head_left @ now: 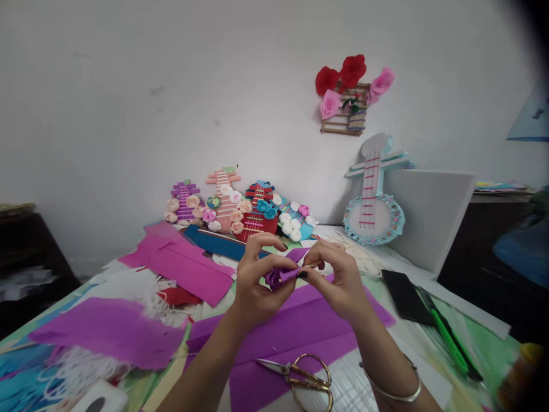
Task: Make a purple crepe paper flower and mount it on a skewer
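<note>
Both hands are raised over the middle of the table, working on one gathered piece of purple crepe paper point(281, 277). My left hand point(261, 280) is closed around its bunched, folded part. With thumb and fingers pinched, my right hand point(332, 274) grips the edge of the same piece at its right side. Below the hands lie large purple paper sheets point(295, 332). A pair of gold-handled scissors point(295, 372) rests on them, blades pointing left, near my right forearm.
Magenta paper point(180, 263), another purple sheet point(111, 332) and white strings point(86, 372) lie left. A black phone-like slab point(407, 296) and a green-handled cutter point(450, 337) are right. Flower-decorated paper instruments point(257, 214) and a white-blue one point(373, 212) lean by the wall.
</note>
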Tool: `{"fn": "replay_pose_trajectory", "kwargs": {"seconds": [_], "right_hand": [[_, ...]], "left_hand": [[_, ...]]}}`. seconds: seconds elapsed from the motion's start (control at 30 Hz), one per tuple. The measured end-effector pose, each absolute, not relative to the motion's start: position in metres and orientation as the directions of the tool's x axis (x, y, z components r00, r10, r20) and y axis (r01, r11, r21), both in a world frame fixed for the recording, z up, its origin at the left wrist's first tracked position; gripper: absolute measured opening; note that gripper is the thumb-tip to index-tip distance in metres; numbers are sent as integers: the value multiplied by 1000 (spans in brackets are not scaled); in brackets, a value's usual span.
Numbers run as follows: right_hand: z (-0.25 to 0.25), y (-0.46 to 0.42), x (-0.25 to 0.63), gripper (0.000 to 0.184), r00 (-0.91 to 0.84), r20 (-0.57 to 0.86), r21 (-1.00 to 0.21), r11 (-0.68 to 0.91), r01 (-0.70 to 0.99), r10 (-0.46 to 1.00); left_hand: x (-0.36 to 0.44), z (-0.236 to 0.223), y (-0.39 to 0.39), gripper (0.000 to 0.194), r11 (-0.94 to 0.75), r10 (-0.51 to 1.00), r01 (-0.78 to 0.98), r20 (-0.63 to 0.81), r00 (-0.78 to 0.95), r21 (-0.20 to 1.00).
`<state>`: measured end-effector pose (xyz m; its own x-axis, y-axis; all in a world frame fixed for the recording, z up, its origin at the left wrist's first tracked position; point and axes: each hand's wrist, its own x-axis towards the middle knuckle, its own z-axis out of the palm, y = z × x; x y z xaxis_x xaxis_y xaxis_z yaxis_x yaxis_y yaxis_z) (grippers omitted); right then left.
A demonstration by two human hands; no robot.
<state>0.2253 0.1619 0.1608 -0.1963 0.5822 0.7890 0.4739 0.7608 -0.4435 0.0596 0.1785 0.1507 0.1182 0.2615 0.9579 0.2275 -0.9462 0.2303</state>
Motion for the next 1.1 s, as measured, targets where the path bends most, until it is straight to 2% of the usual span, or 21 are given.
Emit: {"fn": "replay_pose_trajectory", "kwargs": {"seconds": [0.2,0.47,0.6,0.7,0.83,1.1], "right_hand": [[160,163,226,25,-219,755,-521,768,374,618],[162,164,226,27,-225,725,-596,757,269,651],[163,165,223,28,-167,682,-669,700,249,712],[160,168,220,27,-91,639,-714,633,299,764],[153,174,215,28,-13,575,-772,548,323,818],[148,179,210,31,75,506,-836,468,287,859]], "left_hand": [[55,155,179,15,-966,175,217,974,145,141],[54,158,173,19,-978,186,128,963,193,163],[57,154,176,18,-954,297,104,940,167,283],[62,147,182,14,-909,415,81,905,99,408],[67,136,191,5,-791,605,-62,794,60,608],[70,127,198,9,-605,742,-320,662,106,729]]}}
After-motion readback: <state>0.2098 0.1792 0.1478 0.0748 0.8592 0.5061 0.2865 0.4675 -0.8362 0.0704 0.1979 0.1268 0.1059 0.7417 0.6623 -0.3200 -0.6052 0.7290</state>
